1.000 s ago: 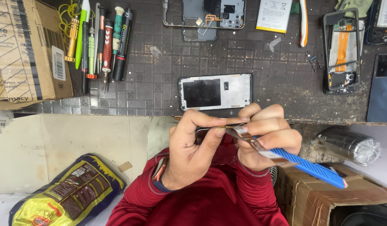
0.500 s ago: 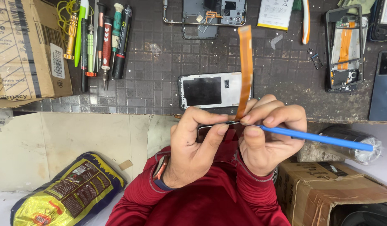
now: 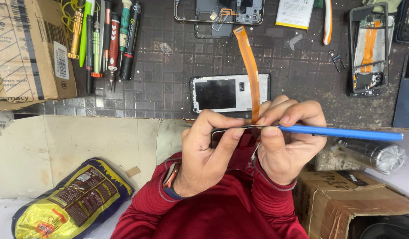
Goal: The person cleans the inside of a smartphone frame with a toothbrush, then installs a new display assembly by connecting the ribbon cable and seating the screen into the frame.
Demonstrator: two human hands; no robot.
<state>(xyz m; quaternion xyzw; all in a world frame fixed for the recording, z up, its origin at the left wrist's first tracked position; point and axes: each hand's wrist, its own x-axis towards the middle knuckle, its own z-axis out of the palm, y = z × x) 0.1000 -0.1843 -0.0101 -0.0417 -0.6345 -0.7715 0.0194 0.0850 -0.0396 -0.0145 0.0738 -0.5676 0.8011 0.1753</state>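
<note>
Left hand (image 3: 204,152) pinching phone (image 3: 229,132) — right hand (image 3: 286,141) (fingers closed) on blue tool (image 3: 341,132).

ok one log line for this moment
left hand: grips phone | right hand: blue tool at phone edge | orange flex cable: sticking up

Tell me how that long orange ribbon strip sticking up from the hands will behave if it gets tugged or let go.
The orange ribbon strip is probably floppy: it is thin and flat and curves over the mat. It looks light, standing up while pinched only at its lower end near the right hand. It likely creases or tears easily, so the blue-handled tool beside it could damage it.
</note>
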